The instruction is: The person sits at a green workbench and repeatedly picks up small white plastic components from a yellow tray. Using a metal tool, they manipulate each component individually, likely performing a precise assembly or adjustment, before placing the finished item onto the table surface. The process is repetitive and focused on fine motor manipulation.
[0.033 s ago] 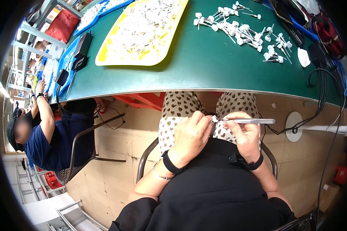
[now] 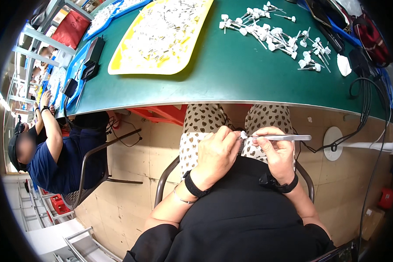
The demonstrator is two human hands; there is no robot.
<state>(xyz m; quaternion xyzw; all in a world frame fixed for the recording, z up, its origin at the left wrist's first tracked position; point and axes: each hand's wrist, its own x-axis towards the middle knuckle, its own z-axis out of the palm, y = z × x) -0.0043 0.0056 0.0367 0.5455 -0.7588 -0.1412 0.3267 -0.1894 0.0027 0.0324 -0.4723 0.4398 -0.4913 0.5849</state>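
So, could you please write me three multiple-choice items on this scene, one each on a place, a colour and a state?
1. Where are the hands?
A. on the table
B. over the lap, below the table edge
C. inside the tray

2. What colour is the tray?
A. yellow
B. red
C. black

3. What is the right hand doing?
A. lying open and flat
B. gripping tweezers
C. hanging at the side

Key: B, the left hand and right hand meet over the lap, nearer than the table edge. A, the tray has a yellow rim. B, the right fingers close on the tweezers, whose tip touches the left hand's fingers.
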